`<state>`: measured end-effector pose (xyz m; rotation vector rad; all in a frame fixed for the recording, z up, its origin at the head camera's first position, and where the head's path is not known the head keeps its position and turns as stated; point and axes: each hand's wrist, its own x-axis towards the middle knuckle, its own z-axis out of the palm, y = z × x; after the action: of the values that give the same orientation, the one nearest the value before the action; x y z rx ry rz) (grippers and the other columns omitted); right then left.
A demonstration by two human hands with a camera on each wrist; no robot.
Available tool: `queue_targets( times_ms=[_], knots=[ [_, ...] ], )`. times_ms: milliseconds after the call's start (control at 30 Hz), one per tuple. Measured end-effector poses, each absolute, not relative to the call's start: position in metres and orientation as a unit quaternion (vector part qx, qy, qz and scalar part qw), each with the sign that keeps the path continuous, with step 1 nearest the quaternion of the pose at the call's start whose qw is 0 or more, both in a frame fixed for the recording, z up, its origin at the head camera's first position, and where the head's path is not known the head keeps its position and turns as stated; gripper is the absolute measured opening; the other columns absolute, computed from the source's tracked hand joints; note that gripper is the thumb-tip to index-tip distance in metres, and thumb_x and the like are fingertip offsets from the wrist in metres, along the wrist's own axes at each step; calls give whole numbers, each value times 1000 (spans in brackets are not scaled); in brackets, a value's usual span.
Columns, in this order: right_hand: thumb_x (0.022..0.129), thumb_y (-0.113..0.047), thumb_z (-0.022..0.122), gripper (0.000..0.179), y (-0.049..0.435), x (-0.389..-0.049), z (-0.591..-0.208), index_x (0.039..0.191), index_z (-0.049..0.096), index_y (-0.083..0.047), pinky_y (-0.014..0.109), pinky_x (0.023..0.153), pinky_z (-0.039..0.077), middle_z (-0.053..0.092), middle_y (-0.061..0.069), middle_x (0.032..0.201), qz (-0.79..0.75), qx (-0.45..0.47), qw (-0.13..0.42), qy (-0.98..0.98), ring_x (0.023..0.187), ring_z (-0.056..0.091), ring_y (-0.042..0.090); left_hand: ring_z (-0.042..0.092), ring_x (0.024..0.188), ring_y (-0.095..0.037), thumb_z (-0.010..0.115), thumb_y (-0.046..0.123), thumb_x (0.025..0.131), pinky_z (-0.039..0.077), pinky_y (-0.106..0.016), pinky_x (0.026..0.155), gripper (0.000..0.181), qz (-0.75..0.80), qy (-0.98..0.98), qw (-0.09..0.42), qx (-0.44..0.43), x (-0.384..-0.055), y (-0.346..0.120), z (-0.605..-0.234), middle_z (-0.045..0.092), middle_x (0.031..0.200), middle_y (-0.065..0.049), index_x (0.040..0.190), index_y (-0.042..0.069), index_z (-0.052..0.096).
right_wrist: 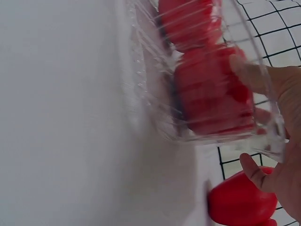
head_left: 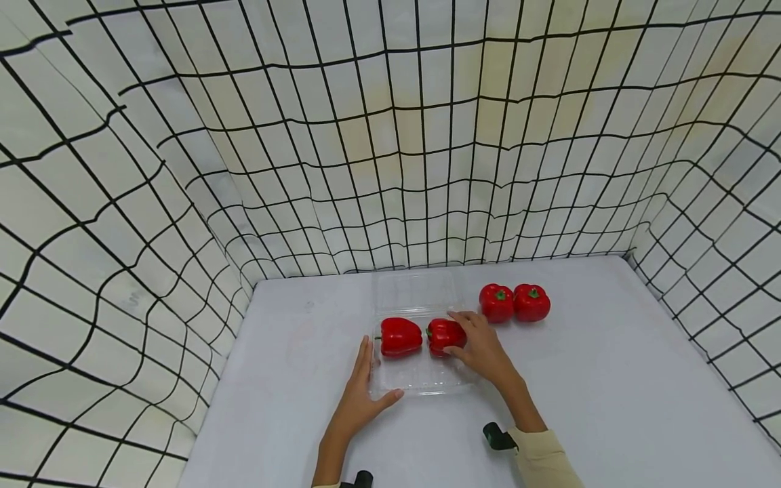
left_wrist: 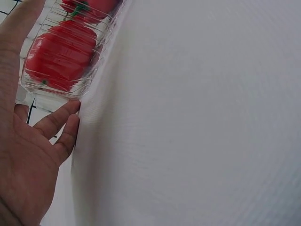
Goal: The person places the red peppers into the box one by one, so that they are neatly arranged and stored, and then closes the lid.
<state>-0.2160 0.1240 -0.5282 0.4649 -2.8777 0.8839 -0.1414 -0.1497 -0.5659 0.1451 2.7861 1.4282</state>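
A clear plastic clamshell container (head_left: 421, 376) lies on the white table with its lid spread out behind. Inside it, a red bell pepper (head_left: 400, 337) rests on its side at the left, its stem facing left. Beside it, my right hand (head_left: 486, 349) holds a second red bell pepper (head_left: 444, 336) between thumb and fingers at the container's right end. The right wrist view, somewhat blurred, shows the thumb reaching over the container wall onto this pepper. My left hand (head_left: 358, 401), fingers extended, touches the container's left side; the left wrist view shows its fingertips at the bottom edge.
Two more red bell peppers, one nearer (head_left: 496, 303) and one farther right (head_left: 531, 303), stand close together with green stems up, right of the container. Black netting (head_left: 417, 106) over pale walls encloses the table's back and sides.
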Motion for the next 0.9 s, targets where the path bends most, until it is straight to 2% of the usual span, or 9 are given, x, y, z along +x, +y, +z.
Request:
queue_targets(
  times_ms=[67, 167, 267, 400, 600, 733, 900],
  knots=[
    [76, -28, 84, 77, 127, -215, -523, 144, 48, -18, 52, 96, 54, 54, 13, 136, 298, 143, 55, -942, 127, 49, 32, 18, 152, -28, 77, 52, 75, 37, -55, 110, 112, 456, 889, 3, 47, -141, -150, -565, 5, 166, 6, 158, 26, 8],
    [78, -26, 83, 70, 133, -214, -517, 140, 51, -18, 49, 91, 57, 59, 11, 128, 316, 136, 95, -934, 119, 56, 29, 17, 152, -28, 77, 51, 75, 37, -56, 110, 112, 456, 889, 2, 48, -141, -150, -565, 5, 166, 6, 159, 24, 9],
    [80, -21, 81, 59, 141, -213, -512, 134, 57, -14, 47, 87, 59, 64, 10, 119, 341, 132, 158, -917, 108, 63, 27, 17, 152, -28, 77, 52, 75, 36, -56, 110, 112, 458, 888, 2, 49, -142, -150, -564, 5, 166, 6, 159, 23, 9],
    [82, -15, 79, 45, 153, -214, -509, 124, 63, -7, 46, 88, 58, 67, 12, 113, 355, 115, 253, -893, 102, 66, 28, 17, 152, -28, 78, 51, 75, 36, -56, 110, 111, 459, 887, 6, 50, -142, -150, -564, 5, 166, 6, 159, 24, 9],
    [83, -11, 78, 42, 172, -219, -510, 120, 63, 0, 55, 91, 55, 59, 19, 118, 402, 24, 358, -843, 113, 56, 33, 19, 151, -29, 77, 50, 76, 37, -54, 110, 111, 460, 886, 5, 56, -142, -150, -566, 5, 166, 4, 159, 24, 8],
    [85, -17, 75, 55, 186, -225, -516, 133, 53, -1, 59, 98, 50, 48, 21, 131, 447, -67, 354, -819, 129, 42, 33, 19, 151, -29, 77, 52, 75, 38, -54, 109, 112, 456, 888, 3, 55, -142, -150, -566, 6, 166, 4, 159, 25, 8],
    [89, -24, 71, 72, 203, -234, -531, 147, 34, -4, 62, 108, 39, 33, 22, 147, 481, -140, 290, -816, 140, 29, 33, 19, 152, -28, 78, 51, 74, 38, -55, 109, 112, 457, 888, 1, 54, -142, -151, -565, 6, 166, 6, 159, 24, 9]
  ],
)
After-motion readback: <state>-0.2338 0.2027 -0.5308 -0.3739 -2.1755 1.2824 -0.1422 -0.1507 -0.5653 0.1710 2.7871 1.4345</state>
